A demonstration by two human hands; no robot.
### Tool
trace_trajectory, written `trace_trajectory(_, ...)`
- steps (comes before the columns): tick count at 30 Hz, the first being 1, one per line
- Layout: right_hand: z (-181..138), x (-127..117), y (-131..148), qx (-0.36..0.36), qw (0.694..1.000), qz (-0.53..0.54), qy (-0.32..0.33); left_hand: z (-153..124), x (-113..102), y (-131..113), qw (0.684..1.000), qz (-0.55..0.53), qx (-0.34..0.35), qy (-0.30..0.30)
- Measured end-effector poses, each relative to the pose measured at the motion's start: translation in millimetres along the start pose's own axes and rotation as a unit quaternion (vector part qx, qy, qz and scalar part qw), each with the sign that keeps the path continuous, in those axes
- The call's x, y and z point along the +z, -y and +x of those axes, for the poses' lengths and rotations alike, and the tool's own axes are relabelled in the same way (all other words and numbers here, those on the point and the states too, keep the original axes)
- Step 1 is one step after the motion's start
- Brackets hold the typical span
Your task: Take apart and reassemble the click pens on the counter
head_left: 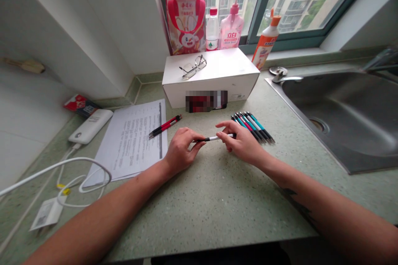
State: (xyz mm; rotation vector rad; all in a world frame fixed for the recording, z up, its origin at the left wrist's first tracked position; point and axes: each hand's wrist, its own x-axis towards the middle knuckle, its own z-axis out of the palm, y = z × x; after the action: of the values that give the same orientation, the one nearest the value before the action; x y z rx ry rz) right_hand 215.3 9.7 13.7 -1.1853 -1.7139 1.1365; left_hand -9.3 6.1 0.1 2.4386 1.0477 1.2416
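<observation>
Item: pen, white barrel w/ dark front end, held level just above the counter, directly in front of the white box, near its middle

State, left hand: thumb + forefinger closed on the dark end of the pen, remaining fingers curled under. State, right hand: pinched shut on the opposite end of the barrel, palm down. Whether its wrist rests on the counter cannot be told. Both hands have hold, neither is open

Handling (assessed, not observed): light, stiff, slim plastic. The barrel looks smooth, so prob. slippery under a loose pinch, and it would roll if laid flat. Not fragile as a whole, but the tip and any small inner parts are likely the weak points. Best hold: a firm pinch near each end as shown, or mid-barrel w/ thumb + two fingers. Squeezing hard gains nothing

Surroundings, ref. the white box:
- pen row, teal/pink/white w/ black ends, in front of the box's right corner, just beside the right hand
- red-black pens, two, in front of its left corner, lying partly on the printed sheet
- glasses on top of the box
- bottles + red bag behind it on the sill
- power bank w/ white cable well to its left
- sink to its right
</observation>
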Motion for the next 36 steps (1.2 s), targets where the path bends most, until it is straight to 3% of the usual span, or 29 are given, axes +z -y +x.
trace_trajectory(9,2.3,-10.3,6.0,0.026,0.996,0.065,0.054,0.9,-0.1,-0.5,1.0,-0.006,0.011,-0.008)
trace_trajectory(15,3.8,-11.8,6.2,0.045,0.992,0.111,0.031,1.4,-1.5,0.4,0.999,-0.008,-0.025,-0.022)
trace_trajectory(19,1.9,-7.0,5.1,0.049,0.99,0.133,0.022,0.7,-1.3,0.7,1.0,-0.008,-0.015,-0.022)
trace_trajectory(31,1.6,-5.7,-1.2,0.075,0.982,0.155,0.076,0.0,-2.0,2.4,1.0,0.012,0.02,-0.021)
trace_trajectory(36,1.6,-1.9,2.6,0.064,0.983,0.171,0.019,1.2,-1.5,0.7,0.999,0.018,0.026,-0.027)
